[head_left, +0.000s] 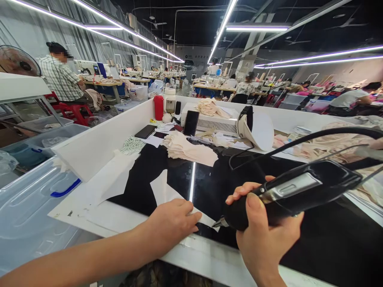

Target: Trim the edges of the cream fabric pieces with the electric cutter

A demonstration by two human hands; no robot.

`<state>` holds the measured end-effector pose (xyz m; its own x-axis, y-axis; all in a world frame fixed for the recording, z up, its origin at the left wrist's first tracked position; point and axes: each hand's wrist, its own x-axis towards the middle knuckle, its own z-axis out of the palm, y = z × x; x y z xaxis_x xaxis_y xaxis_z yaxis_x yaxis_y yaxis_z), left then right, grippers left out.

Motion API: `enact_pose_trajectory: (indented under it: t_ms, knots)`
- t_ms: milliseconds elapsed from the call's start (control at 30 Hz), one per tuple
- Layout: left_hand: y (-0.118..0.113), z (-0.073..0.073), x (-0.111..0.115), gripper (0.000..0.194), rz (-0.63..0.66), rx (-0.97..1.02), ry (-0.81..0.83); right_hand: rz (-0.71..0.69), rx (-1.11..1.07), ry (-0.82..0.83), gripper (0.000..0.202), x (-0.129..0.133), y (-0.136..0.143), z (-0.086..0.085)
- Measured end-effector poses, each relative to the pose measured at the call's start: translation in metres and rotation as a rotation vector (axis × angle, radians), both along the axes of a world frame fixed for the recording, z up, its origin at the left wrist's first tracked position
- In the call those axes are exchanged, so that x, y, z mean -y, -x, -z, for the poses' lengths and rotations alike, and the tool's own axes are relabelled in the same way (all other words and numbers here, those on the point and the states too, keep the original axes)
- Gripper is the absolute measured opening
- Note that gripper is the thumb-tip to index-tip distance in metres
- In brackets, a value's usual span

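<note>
As the right hand (265, 235) is closed around the black tool (295, 191), the white piece (164, 192) lies on the desk (332, 239), stretching lengthwise toward the tip (220, 223), under the half-open left hand (172, 220).

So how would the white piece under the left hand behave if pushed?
The white piece looks thin and flat, so it is probably light and may buckle. It might slide readily, since the black top is glossy, mirroring a light streak. The left hand resting on it would likely hold that part back.
</note>
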<state>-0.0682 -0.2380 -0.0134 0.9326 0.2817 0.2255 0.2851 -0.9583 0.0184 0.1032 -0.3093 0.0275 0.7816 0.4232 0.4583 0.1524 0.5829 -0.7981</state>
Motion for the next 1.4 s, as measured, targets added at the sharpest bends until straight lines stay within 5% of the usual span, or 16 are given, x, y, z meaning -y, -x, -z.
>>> enact_pose_trajectory:
  t_ms: [200, 500, 1033, 1400]
  knots:
    - [-0.007, 0.009, 0.013, 0.056, 0.007, -0.008, -0.114, -0.014, -0.005, 0.002, 0.047, 0.003, 0.003, 0.000]
    - [-0.004, 0.022, 0.015, 0.071, 0.018, 0.063, -0.147, -0.091, -0.041, -0.037, 0.050, -0.012, 0.001, -0.010]
    - [0.001, 0.031, 0.012, 0.071, 0.052, 0.147, -0.103, -0.204, 0.022, -0.008, 0.042, -0.034, 0.006, -0.001]
    - [0.006, 0.024, 0.008, 0.068, 0.089, 0.175, -0.072, -0.236, 0.057, -0.036, 0.025, -0.041, 0.009, 0.005]
